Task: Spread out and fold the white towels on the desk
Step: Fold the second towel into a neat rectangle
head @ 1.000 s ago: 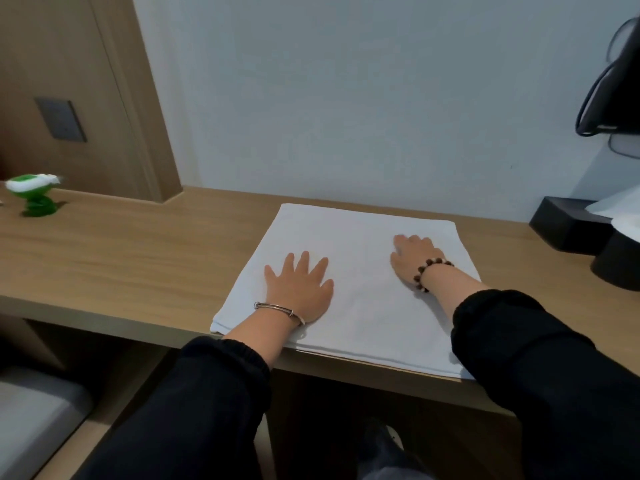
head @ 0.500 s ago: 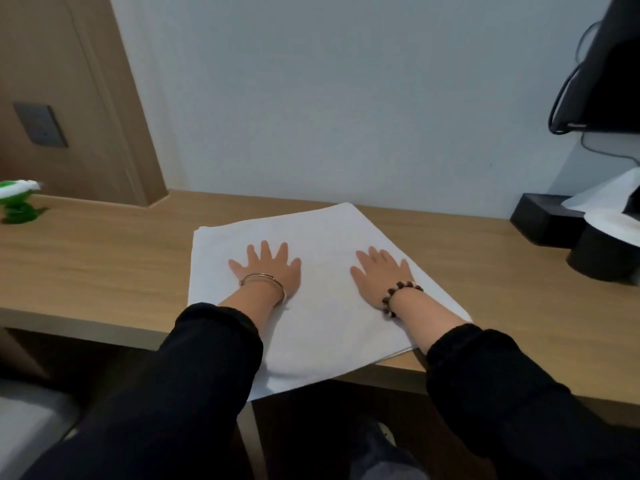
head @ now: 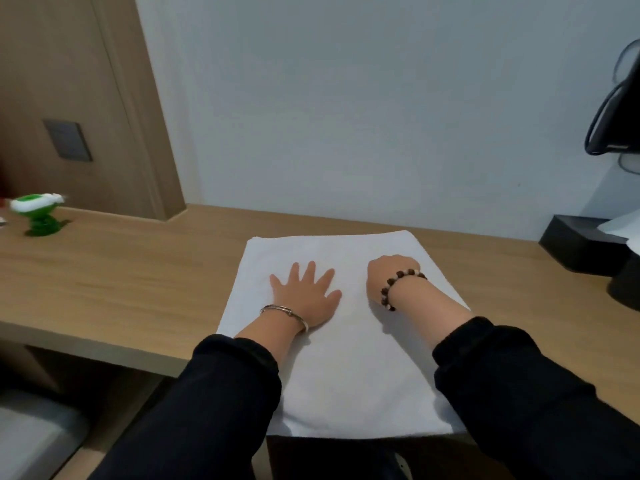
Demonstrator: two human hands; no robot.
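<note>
A white towel [head: 346, 368] lies folded flat on the wooden desk [head: 121, 282], its near end hanging over the front edge. My left hand [head: 304, 296] rests palm down on its middle left, fingers spread, a silver bangle on the wrist. My right hand [head: 391, 275] sits on the towel to the right with a bead bracelet; its fingers are curled under and hidden, and I see nothing held in them. Both black sleeves cover the towel's near corners.
A green toy [head: 38, 213] stands at the desk's far left. A black box [head: 585, 244] and a dark round object [head: 627, 285] sit at the right by the wall. A grey seat [head: 31, 434] is below left. A black device with cables [head: 613, 109] hangs upper right.
The towel has turned under both hands and now lies lengthwise toward me, overhanging the front edge. My right hand's fingers have curled in; my left hand stays flat.
</note>
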